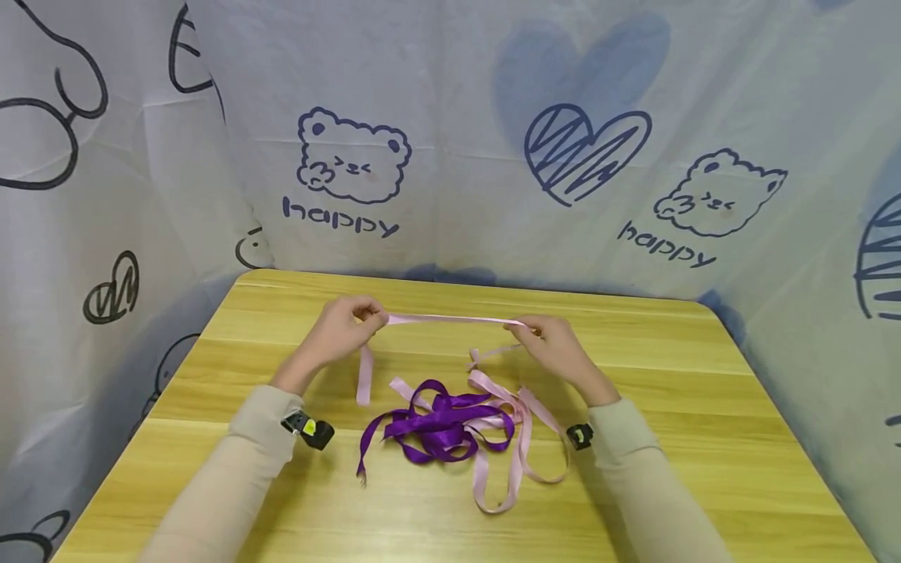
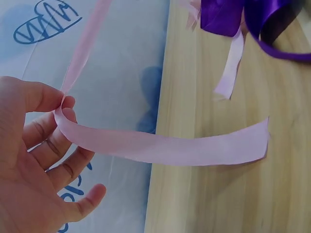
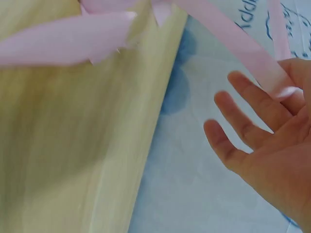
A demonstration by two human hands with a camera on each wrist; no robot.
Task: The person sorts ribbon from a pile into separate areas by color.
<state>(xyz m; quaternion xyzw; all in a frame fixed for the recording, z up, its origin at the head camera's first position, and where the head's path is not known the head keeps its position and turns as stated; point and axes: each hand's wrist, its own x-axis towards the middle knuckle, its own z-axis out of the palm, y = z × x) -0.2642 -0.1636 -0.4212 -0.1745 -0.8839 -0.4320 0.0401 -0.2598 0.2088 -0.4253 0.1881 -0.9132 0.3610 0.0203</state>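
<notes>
A pale pink ribbon [image 1: 450,318] is stretched between both hands above the far half of the table. My left hand [image 1: 346,327] pinches it between thumb and forefinger, and a short pink end [image 2: 170,145] hangs below that pinch. On the other side, my right hand [image 1: 552,342] pinches the ribbon with thumb and forefinger; the other fingers are spread in the right wrist view. From there a pink length [image 3: 228,39] runs down toward the table. A tangled purple ribbon [image 1: 443,426] lies nearer, with more loops of pink ribbon [image 1: 521,446] beside and under it.
The wooden table [image 1: 676,485] carries the loose ribbons near its middle. Behind it hangs a white cloth [image 1: 457,195] printed with hearts and bears. Dark cameras are strapped at the left wrist [image 1: 310,430] and right wrist [image 1: 580,436].
</notes>
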